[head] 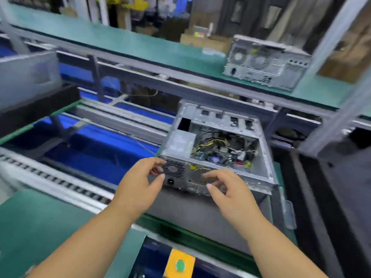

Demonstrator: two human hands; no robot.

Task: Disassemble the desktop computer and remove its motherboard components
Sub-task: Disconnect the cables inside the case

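An open grey desktop computer case (261, 157) lies on its side on a dark tray (192, 213), its rear panel facing me. Inside I see the silver power supply (178, 142), yellow and black cables (210, 145) and the motherboard (218, 157). My left hand (138, 185) is at the case's rear left corner by the fan grille, fingers loosely curved, apparently touching it. My right hand (230, 191) hovers at the rear panel's vent mesh with fingers spread and bent. Motion blur hides whether either hand grips the case.
A second closed grey computer case (265, 63) stands on the far green bench. A blue-floored conveyor channel with metal rails (96, 149) runs at left. A yellow box with a green button (179, 264) sits near me. Another dark tray (331, 197) lies to the right.
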